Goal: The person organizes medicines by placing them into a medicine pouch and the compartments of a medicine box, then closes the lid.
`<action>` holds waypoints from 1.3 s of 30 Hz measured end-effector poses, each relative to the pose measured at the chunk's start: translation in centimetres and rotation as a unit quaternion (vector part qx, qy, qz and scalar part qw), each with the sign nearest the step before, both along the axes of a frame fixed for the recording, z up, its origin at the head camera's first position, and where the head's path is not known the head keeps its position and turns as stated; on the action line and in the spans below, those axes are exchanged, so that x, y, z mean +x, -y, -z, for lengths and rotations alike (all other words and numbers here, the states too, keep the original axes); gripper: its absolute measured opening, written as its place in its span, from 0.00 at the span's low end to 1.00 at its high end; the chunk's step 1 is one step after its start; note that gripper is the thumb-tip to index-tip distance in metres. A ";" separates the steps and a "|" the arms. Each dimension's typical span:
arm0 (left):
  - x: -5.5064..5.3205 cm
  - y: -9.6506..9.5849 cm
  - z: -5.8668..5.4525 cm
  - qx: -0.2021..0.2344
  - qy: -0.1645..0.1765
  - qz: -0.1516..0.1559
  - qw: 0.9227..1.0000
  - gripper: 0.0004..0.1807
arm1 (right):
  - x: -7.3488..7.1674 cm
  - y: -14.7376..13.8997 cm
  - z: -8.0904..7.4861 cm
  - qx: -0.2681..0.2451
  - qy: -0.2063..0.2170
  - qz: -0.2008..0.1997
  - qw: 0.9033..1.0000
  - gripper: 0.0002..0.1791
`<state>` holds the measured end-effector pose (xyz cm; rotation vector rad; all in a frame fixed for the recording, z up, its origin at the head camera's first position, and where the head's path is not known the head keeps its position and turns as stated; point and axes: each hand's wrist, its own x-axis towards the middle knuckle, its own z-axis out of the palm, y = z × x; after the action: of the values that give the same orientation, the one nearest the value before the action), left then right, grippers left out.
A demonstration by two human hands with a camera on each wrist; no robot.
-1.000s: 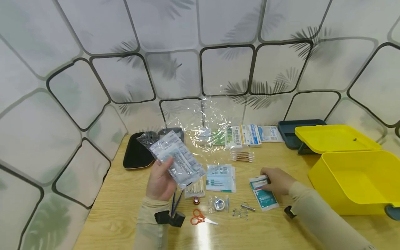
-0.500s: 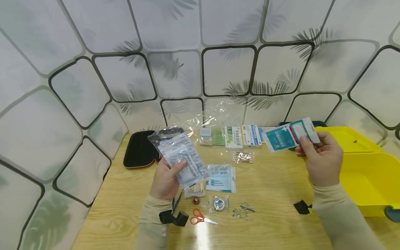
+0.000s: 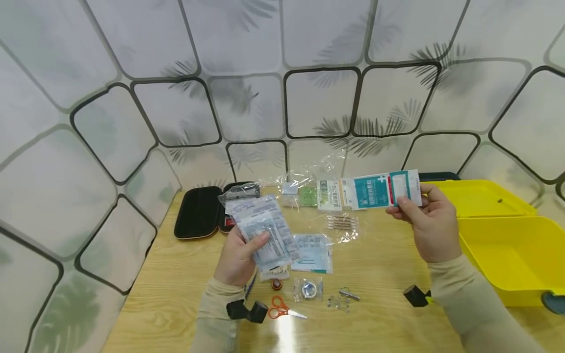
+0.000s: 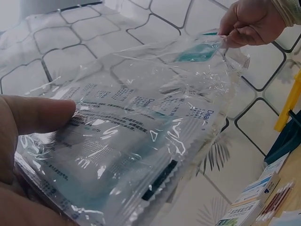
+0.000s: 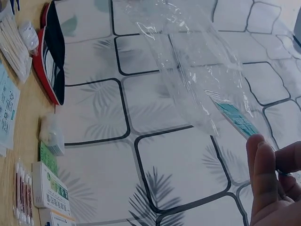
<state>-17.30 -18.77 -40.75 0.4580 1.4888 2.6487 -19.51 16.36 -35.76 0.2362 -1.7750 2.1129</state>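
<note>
My left hand (image 3: 238, 257) grips a clear plastic bag (image 3: 304, 171) with printed white sachets (image 3: 267, 240) in it, the thumb lying across the front. The bag stretches out to the right, toward my right hand (image 3: 437, 228). That hand pinches one end of a teal-and-white dressing packet (image 3: 372, 191), held level above the table. In the right wrist view, the packet's far end (image 5: 240, 120) overlaps the bag's loose plastic (image 5: 188, 66). Through the plastic, the teal packet (image 4: 200, 51) also shows in the left wrist view.
A yellow box (image 3: 512, 250) stands lidless-side up at right. Left is a black zip case (image 3: 198, 213). On the table lie orange scissors (image 3: 282, 309), a tape roll (image 3: 309, 289), safety pins (image 3: 342, 303), a pale packet (image 3: 311, 255), cotton swabs (image 3: 342, 223) and small cartons (image 3: 329, 195).
My right hand has picked the dressing packet off the table, raised it, then brought it left to the bag. My left hand has shifted slightly right with the bag.
</note>
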 end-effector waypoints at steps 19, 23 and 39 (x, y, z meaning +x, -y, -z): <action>0.1 -0.8 -0.1 -0.030 0.010 0.041 0.999 0.23 | -0.7 1.8 -0.1 0.253 0.052 -0.174 0.950 0.11; 0.2 -1.3 -0.1 -0.039 0.020 0.056 0.997 0.24 | -0.7 2.4 -0.6 0.309 0.071 -0.187 0.930 0.11; 0.5 -2.3 0.0 -0.081 0.052 0.077 0.992 0.28 | -0.7 3.8 -1.6 0.422 0.027 -0.200 0.884 0.07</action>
<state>-16.78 -16.44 -40.76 0.3984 1.5542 2.3745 -20.18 12.57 -34.13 0.8306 -2.7737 1.4058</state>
